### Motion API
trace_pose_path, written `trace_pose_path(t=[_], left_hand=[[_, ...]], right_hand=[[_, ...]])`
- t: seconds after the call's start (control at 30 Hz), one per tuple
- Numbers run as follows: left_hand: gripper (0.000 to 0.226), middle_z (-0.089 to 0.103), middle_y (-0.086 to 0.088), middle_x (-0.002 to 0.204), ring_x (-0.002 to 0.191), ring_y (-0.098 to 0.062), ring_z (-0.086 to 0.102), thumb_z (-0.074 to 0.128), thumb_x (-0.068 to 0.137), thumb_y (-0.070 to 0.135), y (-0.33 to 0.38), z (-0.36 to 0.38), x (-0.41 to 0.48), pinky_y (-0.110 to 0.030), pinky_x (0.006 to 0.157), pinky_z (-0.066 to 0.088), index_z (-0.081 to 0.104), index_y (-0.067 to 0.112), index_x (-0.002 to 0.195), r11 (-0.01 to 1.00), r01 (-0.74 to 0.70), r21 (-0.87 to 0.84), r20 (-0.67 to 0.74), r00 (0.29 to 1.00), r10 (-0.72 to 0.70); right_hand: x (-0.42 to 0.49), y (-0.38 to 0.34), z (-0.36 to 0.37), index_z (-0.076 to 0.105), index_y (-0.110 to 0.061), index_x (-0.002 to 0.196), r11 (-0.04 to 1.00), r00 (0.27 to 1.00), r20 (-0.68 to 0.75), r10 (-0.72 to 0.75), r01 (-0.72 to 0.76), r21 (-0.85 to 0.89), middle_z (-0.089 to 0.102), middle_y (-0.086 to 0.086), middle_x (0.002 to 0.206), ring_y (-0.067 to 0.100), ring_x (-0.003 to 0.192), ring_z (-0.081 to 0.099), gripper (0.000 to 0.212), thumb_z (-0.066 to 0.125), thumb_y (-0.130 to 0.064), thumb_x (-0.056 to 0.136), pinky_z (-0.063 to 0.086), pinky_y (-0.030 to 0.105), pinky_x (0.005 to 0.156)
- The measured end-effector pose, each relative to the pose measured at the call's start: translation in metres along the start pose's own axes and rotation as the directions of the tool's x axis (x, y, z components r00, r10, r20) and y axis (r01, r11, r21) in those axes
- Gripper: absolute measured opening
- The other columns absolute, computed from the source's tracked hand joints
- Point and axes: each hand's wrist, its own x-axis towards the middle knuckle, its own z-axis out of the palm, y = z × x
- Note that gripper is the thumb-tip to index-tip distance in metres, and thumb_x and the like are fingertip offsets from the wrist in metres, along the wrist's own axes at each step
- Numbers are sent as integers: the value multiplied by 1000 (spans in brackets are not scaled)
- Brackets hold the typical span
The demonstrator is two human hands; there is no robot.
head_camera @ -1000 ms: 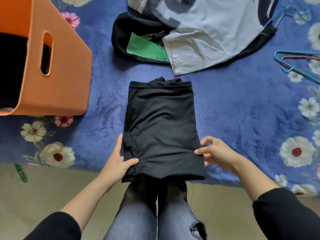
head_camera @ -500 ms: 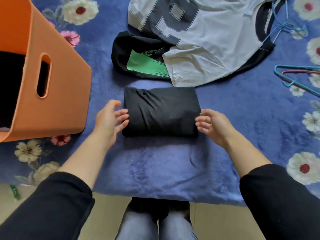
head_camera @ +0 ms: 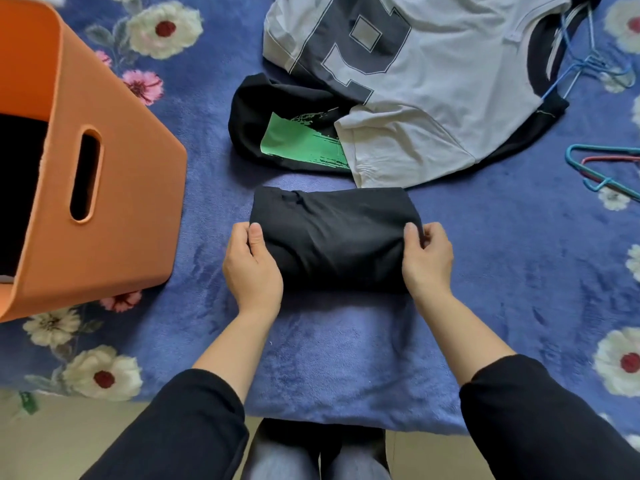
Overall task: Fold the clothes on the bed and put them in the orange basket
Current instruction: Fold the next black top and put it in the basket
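A bed (head_camera: 346, 358) covered with a blue blanket patterned with white and pink flowers fills most of the view, its near edge just above the person's knees. The orange basket (head_camera: 114, 202) stands on it at the left, its handle slot facing the middle and its inside dark. At the far side a white shirt (head_camera: 433, 98) with a big grey letter lies spread out, overlapping a black shirt with a green print (head_camera: 256, 112) beneath it. Just in front of these, near the middle of the bed and apart from the basket, lies the folded black garment (head_camera: 332, 237), a compact rectangle. The left hand (head_camera: 252, 268) grasps its left end, thumb on top, and the right hand (head_camera: 427, 261) grasps its right end the same way. Blue hangers (head_camera: 602, 174) lie at the right edge
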Motion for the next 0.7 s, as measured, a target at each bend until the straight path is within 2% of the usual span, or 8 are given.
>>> trace_pose_path(t=[0.1, 0.23, 0.3, 0.37, 0.43, 0.5, 0.6, 0.7], left_hand=[[28, 38, 7, 62, 59, -10, 37, 36, 104, 26, -1, 2, 10, -19, 56, 30, 47, 10, 83, 991, 119, -64, -1, 993, -119], [33, 48, 6, 63, 71, -20, 46, 47, 99, 31, -18, -1, 22, -31, 66, 34, 53, 12, 72, 977, 198, 79, 238, 948, -211], [32, 49, 7, 63, 74, -20, 46, 51, 94, 32, -15, -5, 29, -33, 71, 36, 50, 18, 65, 972, 222, 76, 263, 936, -234], [32, 50, 9, 65, 76, -20, 46, 53, 91, 36, -2, -5, 38, -35, 76, 37, 49, 21, 64, 972, 229, 49, 269, 934, -234], [26, 57, 9, 75, 84, -19, 51, 56, 89, 44, 11, 4, 48, -35, 82, 39, 59, 21, 77, 974, 224, 30, 286, 932, -223], [36, 62, 5, 90, 92, -17, 54, 57, 88, 51, 21, 19, 58, -32, 85, 41, 63, 16, 94, 980, 185, 76, 313, 929, -199], [34, 54, 1, 74, 79, -24, 48, 50, 95, 43, 28, 35, 67, -29, 65, 27, 52, 13, 78, 986, -27, 164, 291, 956, -22], [31, 50, 1, 70, 73, -25, 44, 45, 100, 36, 24, 36, 75, -30, 59, 19, 48, 13, 79, 985, -115, 127, 169, 981, 93]], right_hand=[[-9, 10, -4, 42, -9, 87, 1000, 992, -125, -5, 4, -8, 41, -7, 66, 18, 65, 40, 20, 46, -24, 100, 24, 28, 62], [-15, 28, -8, 48, -8, 90, 990, 998, 39, 58, -53, -129, 53, 1, 77, 24, 78, 48, 18, 50, -24, 96, 32, 35, 63], [-3, 20, -13, 53, -10, 88, 992, 994, 35, 108, -105, -74, 50, -2, 70, 20, 76, 48, 13, 55, -22, 91, 34, 33, 62], [13, 8, -14, 58, -8, 93, 988, 988, 6, 151, -152, 21, 53, -5, 72, 18, 79, 50, 19, 59, -27, 89, 36, 31, 70], [28, -3, -11, 59, -8, 95, 981, 984, -11, 179, -178, 84, 57, -2, 82, 18, 85, 51, 33, 61, -40, 88, 39, 30, 76], [39, -12, -4, 58, -10, 89, 982, 982, 22, 186, -187, 41, 56, 1, 86, 19, 85, 51, 39, 60, -48, 88, 38, 31, 73], [47, -17, 5, 40, -18, 65, 988, 995, 49, 88, -81, -132, 46, -1, 71, 22, 78, 45, 40, 54, -43, 93, 32, 33, 65], [50, -12, 6, 36, -16, 70, 979, 999, -20, -27, 22, -201, 44, -2, 70, 25, 80, 44, 37, 44, -36, 100, 30, 33, 68]])
